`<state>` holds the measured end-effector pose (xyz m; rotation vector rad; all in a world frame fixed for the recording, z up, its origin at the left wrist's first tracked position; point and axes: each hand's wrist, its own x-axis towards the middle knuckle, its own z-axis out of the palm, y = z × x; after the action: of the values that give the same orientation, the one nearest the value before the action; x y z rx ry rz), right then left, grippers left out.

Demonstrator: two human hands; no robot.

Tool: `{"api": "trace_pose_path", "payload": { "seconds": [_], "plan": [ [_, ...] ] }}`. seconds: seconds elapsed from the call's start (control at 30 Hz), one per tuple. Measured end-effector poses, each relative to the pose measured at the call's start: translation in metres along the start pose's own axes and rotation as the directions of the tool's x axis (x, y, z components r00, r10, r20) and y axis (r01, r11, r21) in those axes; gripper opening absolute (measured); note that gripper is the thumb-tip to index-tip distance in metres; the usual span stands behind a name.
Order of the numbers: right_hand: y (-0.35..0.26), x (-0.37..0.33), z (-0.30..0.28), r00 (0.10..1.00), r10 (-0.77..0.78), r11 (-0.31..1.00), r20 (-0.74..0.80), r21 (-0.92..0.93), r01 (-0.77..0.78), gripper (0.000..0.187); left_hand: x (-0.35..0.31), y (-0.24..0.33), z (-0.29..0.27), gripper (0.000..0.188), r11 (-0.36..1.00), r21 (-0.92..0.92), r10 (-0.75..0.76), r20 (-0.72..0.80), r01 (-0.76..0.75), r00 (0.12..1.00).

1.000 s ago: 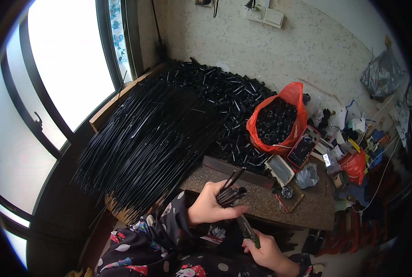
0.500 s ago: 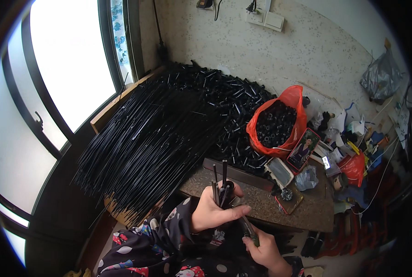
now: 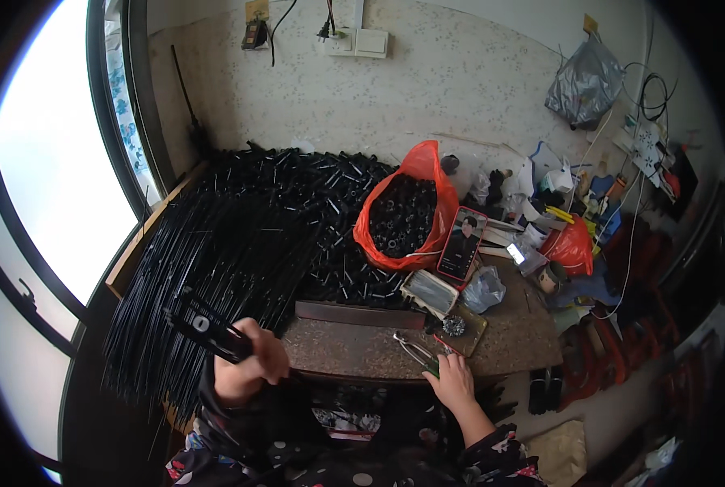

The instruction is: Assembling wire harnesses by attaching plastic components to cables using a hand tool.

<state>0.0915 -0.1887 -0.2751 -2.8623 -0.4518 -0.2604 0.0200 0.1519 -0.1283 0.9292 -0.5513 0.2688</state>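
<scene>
My left hand is raised over the near end of the long black rods, its fingers closed round a dark, elongated black object with pale markings. Motion blur hides what kind it is. At the table's front edge my right hand grips pliers with green handles. Their metal jaws point left and away from me, over the tabletop. A long brown block lies beyond the pliers.
Short black tubes are heaped behind the rods. A red plastic bag holds several black parts. A phone, a pale tray and a clear bag stand close by. Clutter fills the right side; a window is on the left.
My hands have moved apart: the left swung left with the black object, the right is at the table edge with the pliers. The whole view has shifted, so the table things appear further left.
</scene>
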Motion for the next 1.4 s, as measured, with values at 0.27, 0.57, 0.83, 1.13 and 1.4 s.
{"api": "trace_pose_path", "payload": {
  "seconds": [0.27,0.57,0.83,1.13,1.4],
  "plan": [
    [-0.007,0.004,-0.06,0.97,-0.241,0.366,0.003,0.926,0.088,0.078,0.006,0.002,-0.007,0.027,0.706,-0.596,0.159,-0.395,-0.384,0.905],
    [-0.066,0.006,-0.158,0.69,0.512,-0.166,-0.511,0.729,0.663,0.046,-0.157,-0.22,-0.032,0.047,0.219,-0.851,-0.921,-0.019,0.478,0.388],
    [-0.102,-0.014,-0.098,0.973,0.165,-0.111,-0.163,0.977,0.183,0.028,-0.147,-0.219,-0.04,0.044,0.29,-0.261,-0.957,-0.075,0.921,0.28],
    [-0.104,0.018,-0.096,0.996,-0.024,-0.138,-0.09,0.987,0.086,0.019,0.016,-0.062,0.067,0.026,0.663,0.742,-0.236,0.078,0.102,0.969],
    [-0.064,0.035,-0.082,0.982,-0.182,-0.395,-0.059,0.919,-0.018,0.014,0.054,-0.104,0.028,0.022,0.898,0.411,-0.299,0.316,0.154,0.9]
  ]
}}
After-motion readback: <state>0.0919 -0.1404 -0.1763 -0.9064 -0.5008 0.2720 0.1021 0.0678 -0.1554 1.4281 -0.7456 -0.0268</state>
